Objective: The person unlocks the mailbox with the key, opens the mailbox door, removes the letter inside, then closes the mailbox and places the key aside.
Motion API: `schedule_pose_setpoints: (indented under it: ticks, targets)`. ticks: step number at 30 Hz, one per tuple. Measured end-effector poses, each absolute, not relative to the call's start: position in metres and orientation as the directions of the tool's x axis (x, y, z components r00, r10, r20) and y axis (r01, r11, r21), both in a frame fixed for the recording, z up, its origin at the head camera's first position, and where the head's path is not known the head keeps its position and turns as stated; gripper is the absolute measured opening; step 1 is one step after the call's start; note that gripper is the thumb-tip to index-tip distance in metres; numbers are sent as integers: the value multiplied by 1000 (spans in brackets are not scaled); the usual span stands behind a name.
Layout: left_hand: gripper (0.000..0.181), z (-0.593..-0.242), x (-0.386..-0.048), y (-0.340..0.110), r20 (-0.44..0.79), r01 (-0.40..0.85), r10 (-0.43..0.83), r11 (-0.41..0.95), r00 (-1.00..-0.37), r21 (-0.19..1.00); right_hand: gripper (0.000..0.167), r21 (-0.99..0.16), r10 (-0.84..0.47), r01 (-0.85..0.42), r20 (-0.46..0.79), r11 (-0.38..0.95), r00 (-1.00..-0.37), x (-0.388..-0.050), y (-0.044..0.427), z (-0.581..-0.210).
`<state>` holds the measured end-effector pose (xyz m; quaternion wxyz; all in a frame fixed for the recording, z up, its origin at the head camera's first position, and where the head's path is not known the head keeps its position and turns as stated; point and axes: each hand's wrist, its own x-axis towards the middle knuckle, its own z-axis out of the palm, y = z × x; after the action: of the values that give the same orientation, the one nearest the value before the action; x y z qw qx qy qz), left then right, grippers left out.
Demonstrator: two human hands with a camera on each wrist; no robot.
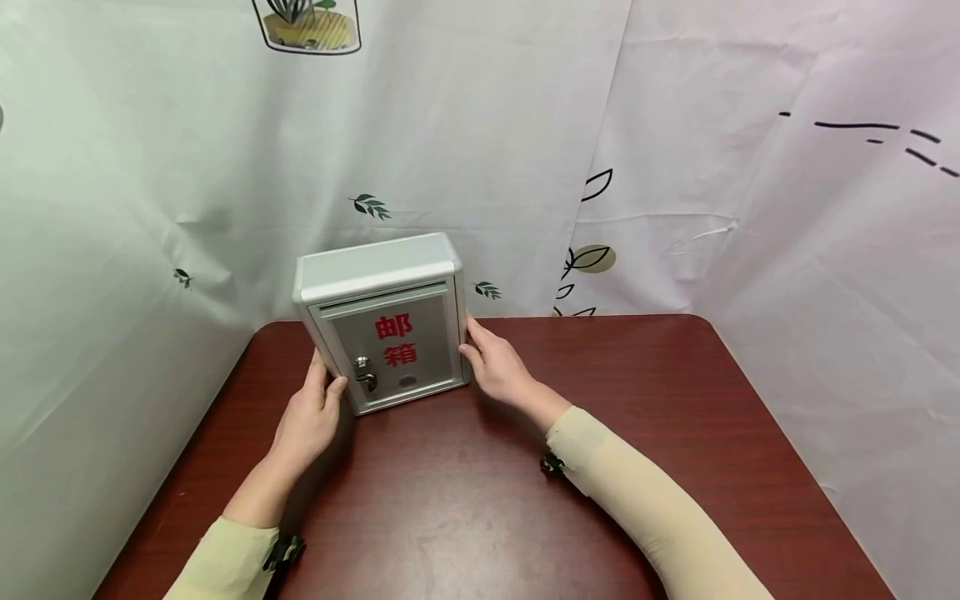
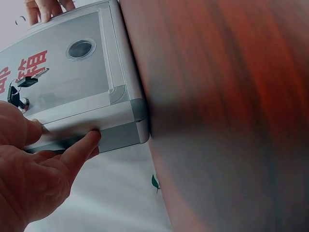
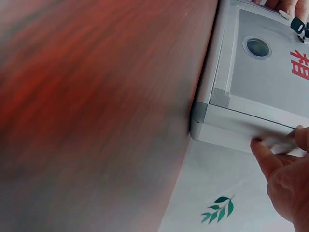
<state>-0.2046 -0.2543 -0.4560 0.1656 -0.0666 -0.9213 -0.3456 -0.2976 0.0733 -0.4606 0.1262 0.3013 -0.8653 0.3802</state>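
A grey metal mailbox (image 1: 431,321) with red characters on its door stands upright on the table, turned at an angle. My left hand (image 1: 306,421) holds its left side, thumb near the front edge and fingers along the side panel. On the opposite side my right hand (image 1: 501,367) holds it in the same way, its fingertips partly hidden behind the box. A lock with keys (image 2: 28,81) hangs at the door's left edge. Low on the door is a round dark window (image 2: 80,49). In the right wrist view, the mailbox's bottom (image 3: 205,104) lies close against the tabletop.
The dark red wooden table (image 1: 622,400) has rounded back corners. White cloth (image 1: 487,125) with printed leaves hangs behind it and along both sides, close behind the mailbox. Dark straps show at both sleeve cuffs.
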Motion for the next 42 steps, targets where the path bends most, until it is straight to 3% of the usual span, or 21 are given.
schedule_pose_setpoints:
  ticks: [42]
  targets:
    - [74,-459,-253,-182,297,333,173,669,-939,664,62,-623,-219,-545,523,561,-824,-274,166,-462]
